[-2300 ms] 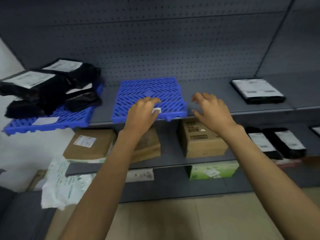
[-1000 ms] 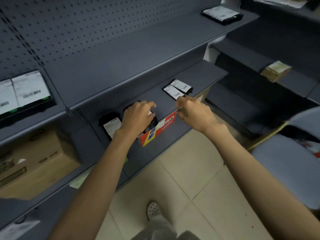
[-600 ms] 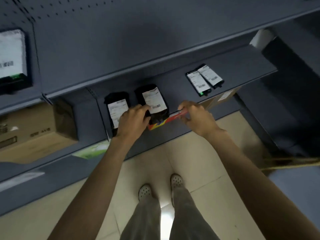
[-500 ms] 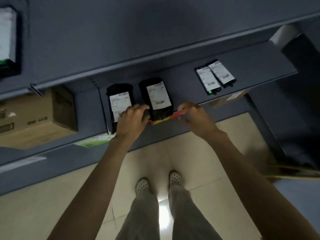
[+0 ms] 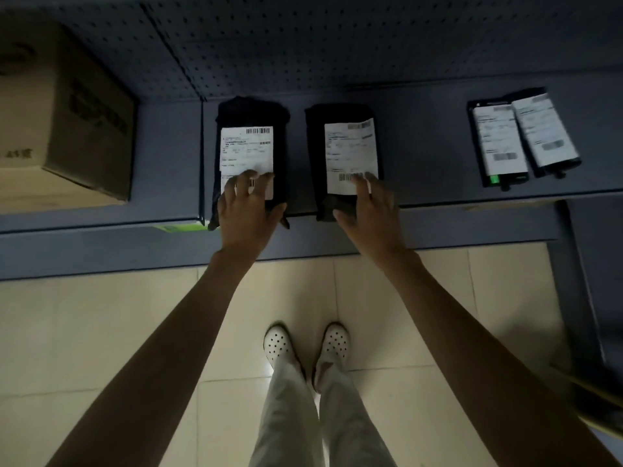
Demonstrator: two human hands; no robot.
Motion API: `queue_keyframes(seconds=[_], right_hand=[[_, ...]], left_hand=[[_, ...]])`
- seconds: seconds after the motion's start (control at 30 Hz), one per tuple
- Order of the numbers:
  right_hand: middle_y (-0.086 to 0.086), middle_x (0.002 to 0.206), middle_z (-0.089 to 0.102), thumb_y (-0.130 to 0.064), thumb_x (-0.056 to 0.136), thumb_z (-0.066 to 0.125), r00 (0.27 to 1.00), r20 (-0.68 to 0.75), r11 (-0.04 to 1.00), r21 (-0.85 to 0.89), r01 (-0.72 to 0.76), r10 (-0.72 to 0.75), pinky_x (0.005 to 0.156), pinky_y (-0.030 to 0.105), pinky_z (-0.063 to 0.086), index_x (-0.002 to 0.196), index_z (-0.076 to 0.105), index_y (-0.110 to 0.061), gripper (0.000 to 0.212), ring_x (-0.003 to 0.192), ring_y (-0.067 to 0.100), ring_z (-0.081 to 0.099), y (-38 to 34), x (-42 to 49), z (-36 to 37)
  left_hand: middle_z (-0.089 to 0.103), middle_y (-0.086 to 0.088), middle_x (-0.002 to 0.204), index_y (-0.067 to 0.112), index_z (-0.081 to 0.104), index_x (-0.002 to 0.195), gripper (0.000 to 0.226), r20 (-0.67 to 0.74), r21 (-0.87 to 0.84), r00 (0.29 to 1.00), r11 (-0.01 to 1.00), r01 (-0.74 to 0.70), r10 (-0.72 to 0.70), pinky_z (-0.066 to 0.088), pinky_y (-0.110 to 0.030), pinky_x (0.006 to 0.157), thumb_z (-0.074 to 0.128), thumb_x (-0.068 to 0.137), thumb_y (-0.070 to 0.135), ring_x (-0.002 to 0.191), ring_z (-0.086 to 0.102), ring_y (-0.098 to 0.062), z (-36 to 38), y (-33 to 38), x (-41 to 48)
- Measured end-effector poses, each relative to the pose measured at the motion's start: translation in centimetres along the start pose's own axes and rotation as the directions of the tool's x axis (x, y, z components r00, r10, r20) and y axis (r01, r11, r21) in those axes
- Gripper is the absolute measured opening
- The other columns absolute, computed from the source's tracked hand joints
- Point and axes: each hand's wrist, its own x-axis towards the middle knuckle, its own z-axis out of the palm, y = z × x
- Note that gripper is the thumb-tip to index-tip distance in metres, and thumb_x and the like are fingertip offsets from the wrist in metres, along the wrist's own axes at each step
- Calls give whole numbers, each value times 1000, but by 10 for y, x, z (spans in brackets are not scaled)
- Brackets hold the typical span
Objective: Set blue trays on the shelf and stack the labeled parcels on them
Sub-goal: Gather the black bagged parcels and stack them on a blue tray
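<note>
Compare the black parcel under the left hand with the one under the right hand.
The left parcel lies beside the shelf divider; the right parcel lies farther from it. The left parcel's label sits square; the right parcel's is slightly skewed. Both are black, labelled and lying flat.

Cardboard box (image 5: 64, 106) cut off by left and top edges, print on its side too blurred to read; left hand (image 5: 247, 214) fingers (image 5: 232, 188) covered lower print of left parcel (image 5: 251, 111); right hand (image 5: 369, 214) hid near right corner of right parcel (image 5: 340, 112); could not tell whether either hand pressed down or only hovered; text on both parcels too small to read; pair of parcels (image 5: 519, 139) at far right smeared, print unreadable; green item (image 5: 180, 227) showed only a sliver under shelf (image 5: 428, 156); dark object (image 5: 603, 396) at right edge blurred and cut off, unidentifiable; both forearms and trouser legs (image 5: 303, 416) ran out at bottom edge
</note>
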Motion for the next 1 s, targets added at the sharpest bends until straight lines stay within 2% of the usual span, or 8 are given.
queue_keyframes(seconds=[0.1,0.2,0.3,0.4,0.5,0.6,0.7,1.0], right_hand=[[13,163,1,-54,92,52,998,-16,997,-47,-59,58,118,55,13,157,7,-15,88,149,37,1,-9,21,27],[17,162,-11,-69,87,46,987,-62,988,-31,-151,149,119,58,2,157,-5,-15,102,148,42,-11,-12,39,44],[19,161,-15,-78,79,48,962,-126,970,30,-240,242,118,58,-1,156,-10,-13,116,147,45,-12,-14,51,54],[21,161,-14,-77,72,60,934,-143,941,129,-312,329,120,53,1,156,-10,-13,126,148,42,-9,-15,58,60],[21,161,-7,-66,70,71,917,-145,924,151,-351,372,121,51,7,156,-8,-15,128,149,39,-1,-15,58,65],[21,158,8,-56,69,76,912,-151,920,161,-357,381,116,55,22,157,-5,-17,126,143,41,16,-15,58,62],[21,150,22,-48,66,78,912,-155,919,174,-354,380,108,55,33,157,-1,-17,124,132,41,28,-16,58,56],[19,143,31,-52,62,78,929,-191,940,193,-282,318,104,54,37,156,7,-18,123,127,38,34,-42,13,31]], left_hand=[[35,-5,152,27,43,143,64,-12,-22,999,999,39,-40,30,-55,111,64,86,47,141,27,-34,18,-8,14],[20,-6,160,30,31,150,82,-7,-61,996,994,93,-94,21,-57,116,66,81,57,147,14,-36,32,-14,22],[-2,-11,164,33,11,156,104,33,-96,986,981,169,-166,8,-58,118,63,74,71,150,-1,-39,40,-16,32],[-9,-15,163,33,0,156,119,45,-149,967,956,253,-250,4,-57,119,60,66,81,149,-7,-40,42,-13,40],[-6,-20,162,34,-5,156,128,65,-198,930,909,367,-362,5,-58,117,68,61,79,148,-5,-42,44,-13,41],[7,-23,157,36,-5,155,130,80,-228,891,862,452,-446,18,-59,112,79,60,63,144,12,-43,43,-13,41],[22,-23,148,40,-3,154,127,91,-220,889,861,458,-449,31,-55,101,84,62,47,129,31,-42,37,-12,44],[30,-21,144,45,8,151,114,81,-274,908,867,416,-410,31,-58,103,77,61,52,130,34,-42,-4,-15,13]])
